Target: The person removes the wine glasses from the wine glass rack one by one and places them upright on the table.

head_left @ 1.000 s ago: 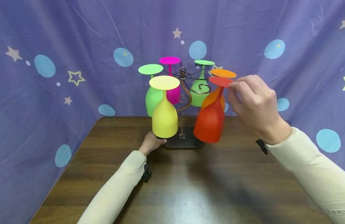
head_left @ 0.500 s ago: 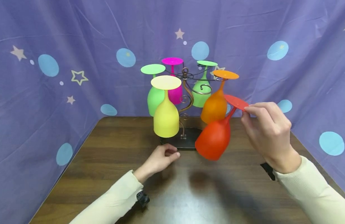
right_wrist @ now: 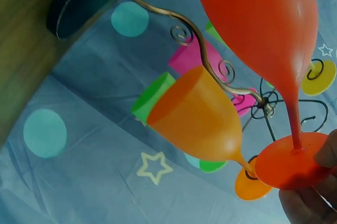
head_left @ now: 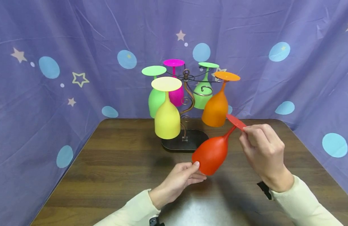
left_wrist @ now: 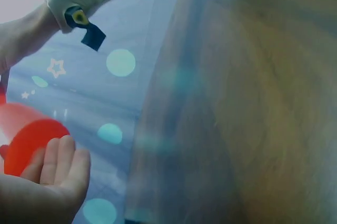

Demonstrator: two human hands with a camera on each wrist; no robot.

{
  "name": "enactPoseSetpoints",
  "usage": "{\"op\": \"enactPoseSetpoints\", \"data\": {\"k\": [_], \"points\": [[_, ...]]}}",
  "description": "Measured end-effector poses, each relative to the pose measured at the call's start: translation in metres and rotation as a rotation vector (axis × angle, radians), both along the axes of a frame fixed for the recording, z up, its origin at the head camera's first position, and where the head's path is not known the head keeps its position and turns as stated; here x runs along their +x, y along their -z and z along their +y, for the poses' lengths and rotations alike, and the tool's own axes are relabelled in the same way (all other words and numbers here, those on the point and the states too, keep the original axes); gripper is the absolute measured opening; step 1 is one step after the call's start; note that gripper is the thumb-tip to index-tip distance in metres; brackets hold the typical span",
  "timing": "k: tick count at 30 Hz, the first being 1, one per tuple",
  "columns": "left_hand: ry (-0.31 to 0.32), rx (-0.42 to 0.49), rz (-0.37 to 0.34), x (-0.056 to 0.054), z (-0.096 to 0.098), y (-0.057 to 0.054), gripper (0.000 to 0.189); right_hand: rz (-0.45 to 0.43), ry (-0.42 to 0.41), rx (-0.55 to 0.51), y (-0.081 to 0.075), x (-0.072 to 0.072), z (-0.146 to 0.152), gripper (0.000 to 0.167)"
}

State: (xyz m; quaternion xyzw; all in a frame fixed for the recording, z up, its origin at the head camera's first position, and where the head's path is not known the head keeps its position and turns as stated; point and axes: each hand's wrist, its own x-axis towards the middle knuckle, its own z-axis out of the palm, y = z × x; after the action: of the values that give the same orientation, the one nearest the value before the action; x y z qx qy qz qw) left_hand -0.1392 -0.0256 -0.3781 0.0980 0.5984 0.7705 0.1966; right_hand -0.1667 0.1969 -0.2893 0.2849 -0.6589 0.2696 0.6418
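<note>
A red plastic wine glass is held tilted in front of the rack, its bowl down to the left. My right hand pinches the edge of its round foot between thumb and fingers. At the bowl's rim is my left hand, thumb on the near side and fingers below; in the left wrist view the fingers lie across the mouth of the glass. Behind, a wire glass rack carries upside-down glasses: yellow, orange, magenta and two green, one at left and one at right.
The rack's black base stands on a wooden table. A purple curtain with stars and dots hangs behind and along the sides. The yellow and orange glasses hang nearest to the hands.
The right hand has taken the red glass off the rack, down and toward me, tilting it further. The left hand has left the rack's base and come to the glass's rim.
</note>
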Motion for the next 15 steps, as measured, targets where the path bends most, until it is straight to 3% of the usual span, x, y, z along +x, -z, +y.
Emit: {"op": "enactPoseSetpoints", "data": {"k": [5,10,15], "points": [[-0.051,0.150,-0.077,0.003,0.003,0.004,0.034,-0.043,-0.007,0.019,0.014,0.001,0.001,0.010],[-0.148,0.300,-0.083,0.001,-0.002,0.005,0.040,-0.082,-0.007,0.059,0.029,0.002,0.002,0.016],[-0.197,0.316,-0.071,0.000,-0.008,0.007,0.041,-0.117,0.004,0.091,0.041,0.003,0.002,0.021]]}}
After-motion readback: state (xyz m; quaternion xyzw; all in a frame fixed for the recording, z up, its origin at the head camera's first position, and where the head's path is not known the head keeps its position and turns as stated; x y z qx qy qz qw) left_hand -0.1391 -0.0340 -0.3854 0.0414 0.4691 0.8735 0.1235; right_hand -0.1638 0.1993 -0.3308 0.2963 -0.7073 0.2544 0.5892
